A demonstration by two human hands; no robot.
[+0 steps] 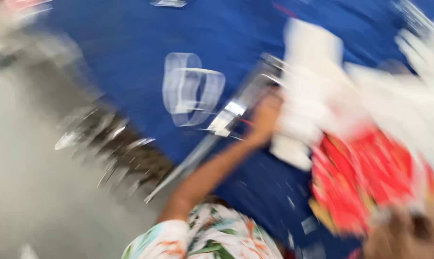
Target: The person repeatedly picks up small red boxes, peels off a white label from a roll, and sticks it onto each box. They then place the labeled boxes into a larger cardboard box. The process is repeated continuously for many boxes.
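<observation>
The frame is heavily motion-blurred. My left hand (265, 120) reaches out from a floral short sleeve (207, 237) over a blue table cover (130, 38) and grips the edge of a white packet (305, 96). My right hand (404, 235) is a brown blur at the bottom right corner, against the lower edge of a red and white bag (365, 177). The blur hides whether its fingers close on the bag. A long shiny clear strip (226, 120) runs slantwise just left of my left hand.
A clear plastic cup-like container (190, 88) lies on the blue cover left of the strip. More white material (408, 100) is heaped at the right. A grey floor (30, 182) fills the lower left, past the table's shiny edge (116, 139).
</observation>
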